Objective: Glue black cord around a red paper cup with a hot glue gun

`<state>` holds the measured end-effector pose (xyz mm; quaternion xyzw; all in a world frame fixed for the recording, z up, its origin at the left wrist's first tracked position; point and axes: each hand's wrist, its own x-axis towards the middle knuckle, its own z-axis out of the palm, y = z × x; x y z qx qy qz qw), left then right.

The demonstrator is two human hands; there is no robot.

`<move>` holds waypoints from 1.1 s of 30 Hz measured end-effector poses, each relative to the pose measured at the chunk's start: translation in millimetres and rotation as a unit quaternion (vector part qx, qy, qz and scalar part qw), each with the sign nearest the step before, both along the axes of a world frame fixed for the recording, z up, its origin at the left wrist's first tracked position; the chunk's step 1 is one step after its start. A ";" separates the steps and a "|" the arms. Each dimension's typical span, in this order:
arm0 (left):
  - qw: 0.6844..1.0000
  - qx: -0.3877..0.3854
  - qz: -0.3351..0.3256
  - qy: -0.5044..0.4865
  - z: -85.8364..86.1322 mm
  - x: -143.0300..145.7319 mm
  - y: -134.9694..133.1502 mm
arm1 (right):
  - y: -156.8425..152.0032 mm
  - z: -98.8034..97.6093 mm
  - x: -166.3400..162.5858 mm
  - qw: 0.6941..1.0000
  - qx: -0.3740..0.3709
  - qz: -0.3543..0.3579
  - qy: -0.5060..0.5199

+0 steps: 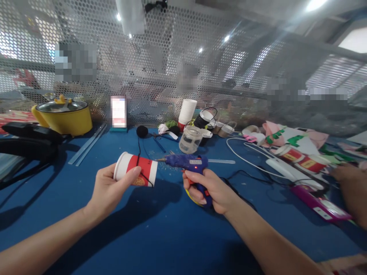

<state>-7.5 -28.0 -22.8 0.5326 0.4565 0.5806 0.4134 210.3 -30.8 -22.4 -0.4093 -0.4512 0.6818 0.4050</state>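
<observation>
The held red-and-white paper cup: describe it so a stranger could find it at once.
Above the blue tabletop, find the left hand. It holds the red-and-white paper cup tipped sideways. Unlike the stack of white paper cups behind, it has black yarn across it.

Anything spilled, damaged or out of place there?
Pale flecks litter the blue table around the nozzle of the glue gun, like stray debris. Otherwise nothing stands out; the paper cup in the left hand shows no visible damage.

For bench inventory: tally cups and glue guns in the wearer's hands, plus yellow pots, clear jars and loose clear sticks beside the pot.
Held cup: 1
Glue gun: 1
Yellow pot: 1
Clear jar: 1
Clear sticks: 2
Total: 6
</observation>
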 end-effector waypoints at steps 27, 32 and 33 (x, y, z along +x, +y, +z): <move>0.990 -0.100 -0.024 -0.101 -8.1 0.5 13.2 | 125.9 34.2 50.4 0.927 0.068 -0.217 -0.299; 0.992 -0.085 -0.019 -0.093 -7.2 2.3 12.5 | 117.6 43.4 57.9 0.864 0.094 -0.281 -0.406; 0.993 -0.081 -0.017 -0.089 -7.2 2.7 12.3 | 112.8 47.1 56.8 0.843 0.110 -0.301 -0.431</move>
